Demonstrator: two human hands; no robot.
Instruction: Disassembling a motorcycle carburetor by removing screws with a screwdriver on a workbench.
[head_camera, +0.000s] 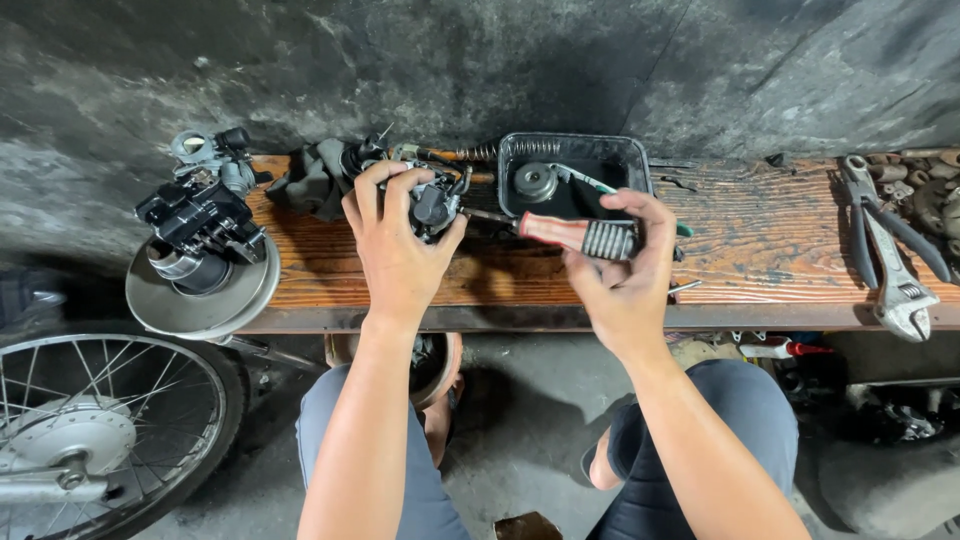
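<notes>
1. Your left hand (395, 245) is wrapped tight on the small dark cast-metal carburettor body (432, 203), fingers over its top, thumb on the near side, holding it just above the worn wooden bench plank (760, 250).
2. Your right hand (625, 265) is closed on the red-and-grey ribbed handle of the screwdriver (580, 236); the shaft runs left from that grip into the carburettor's side.
3. Judgement: the carburettor is rigid, dense for its size, likely oily and slick, with thin levers and fittings sticking out. Grip the main casting, not the protruding bits.
4. Judgement: the screwdriver is light and stiff, and the ribbed section gives the best hold.
5. Just beyond your right grip: a black rectangular plastic tray (625, 150) with a round metal part (535, 181) in it.
6. Just left of your left grip: a dark crumpled rag (312, 180); farther left, a black-and-silver engine assembly on a round metal disc (205, 260).
7. Well right of your right grip: an adjustable wrench (895, 280) and dark-handled pliers (885, 225).
8. Below left of the bench: a spoked wheel (100, 430).
</notes>
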